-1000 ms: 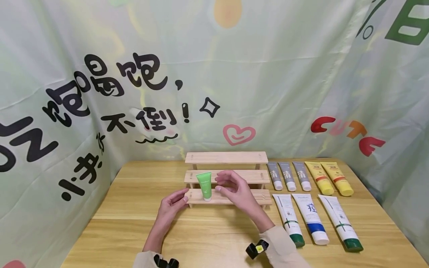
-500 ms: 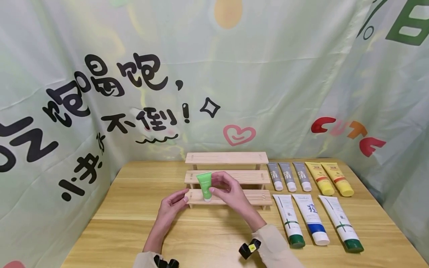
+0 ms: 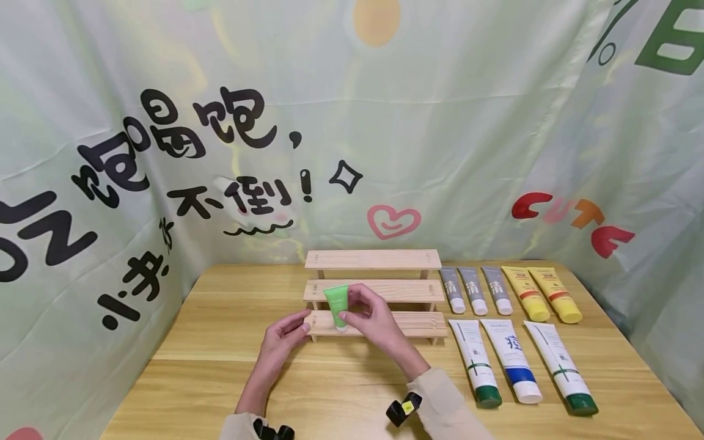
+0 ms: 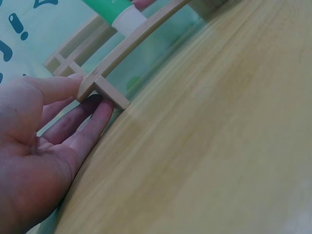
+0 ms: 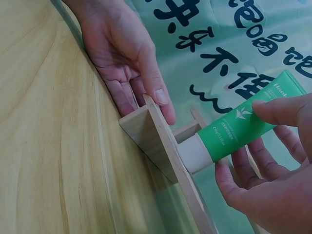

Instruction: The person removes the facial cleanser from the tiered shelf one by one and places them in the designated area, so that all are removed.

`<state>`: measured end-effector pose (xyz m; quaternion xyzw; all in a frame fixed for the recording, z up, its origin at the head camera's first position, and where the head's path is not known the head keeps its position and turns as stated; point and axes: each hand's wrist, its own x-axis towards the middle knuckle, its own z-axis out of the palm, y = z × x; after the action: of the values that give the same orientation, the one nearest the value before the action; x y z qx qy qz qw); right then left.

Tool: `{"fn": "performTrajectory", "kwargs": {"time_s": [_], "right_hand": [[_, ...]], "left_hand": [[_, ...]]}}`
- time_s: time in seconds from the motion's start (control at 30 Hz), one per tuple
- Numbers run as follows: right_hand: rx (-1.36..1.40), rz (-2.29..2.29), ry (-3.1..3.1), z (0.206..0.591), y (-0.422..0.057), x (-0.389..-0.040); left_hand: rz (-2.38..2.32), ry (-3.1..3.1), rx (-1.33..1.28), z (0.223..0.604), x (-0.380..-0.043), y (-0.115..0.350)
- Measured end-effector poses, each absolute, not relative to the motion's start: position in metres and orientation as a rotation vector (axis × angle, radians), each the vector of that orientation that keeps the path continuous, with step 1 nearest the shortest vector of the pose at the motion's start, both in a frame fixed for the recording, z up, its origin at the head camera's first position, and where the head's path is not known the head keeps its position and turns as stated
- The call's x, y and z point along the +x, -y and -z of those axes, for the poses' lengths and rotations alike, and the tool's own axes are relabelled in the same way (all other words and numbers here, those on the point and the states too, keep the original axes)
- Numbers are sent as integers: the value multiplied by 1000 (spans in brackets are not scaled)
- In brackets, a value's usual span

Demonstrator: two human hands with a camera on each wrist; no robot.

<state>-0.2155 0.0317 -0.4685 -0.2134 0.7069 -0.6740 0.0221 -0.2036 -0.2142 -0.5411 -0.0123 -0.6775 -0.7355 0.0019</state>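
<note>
A small green tube (image 3: pixel 337 305) with a white cap stands cap-down on the lowest step of a wooden three-tier display rack (image 3: pixel 407 324), near its left end. My right hand (image 3: pixel 379 318) pinches the tube from the right, thumb on its printed front and fingers behind, as the right wrist view shows. In that view the white cap (image 5: pixel 194 153) touches the step. My left hand (image 3: pixel 279 342) holds the left end of the lowest step; in the left wrist view the thumb (image 4: pixel 61 89) lies against the board's end and other fingers are underneath by the leg.
Right of the rack lie several tubes in two rows: grey tubes (image 3: pixel 472 292) and yellow tubes (image 3: pixel 525 293) behind, white tubes with green caps (image 3: pixel 476 363) and a blue-banded white tube (image 3: pixel 513 360) in front. A printed cloth (image 3: pixel 467 122) hangs behind the wooden table (image 3: pixel 209 379).
My right hand has moved left from beside the green tube and taken hold of it. The left hand has stayed at the rack's end.
</note>
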Motion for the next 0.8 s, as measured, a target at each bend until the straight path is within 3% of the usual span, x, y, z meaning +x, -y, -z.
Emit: {"fn": "performTrajectory", "kwargs": {"time_s": [0.8], "right_hand": [[-670,2036,-2249,458,-48,-205]], "left_hand": [[2311,2136,-40,541,-204,215]]}}
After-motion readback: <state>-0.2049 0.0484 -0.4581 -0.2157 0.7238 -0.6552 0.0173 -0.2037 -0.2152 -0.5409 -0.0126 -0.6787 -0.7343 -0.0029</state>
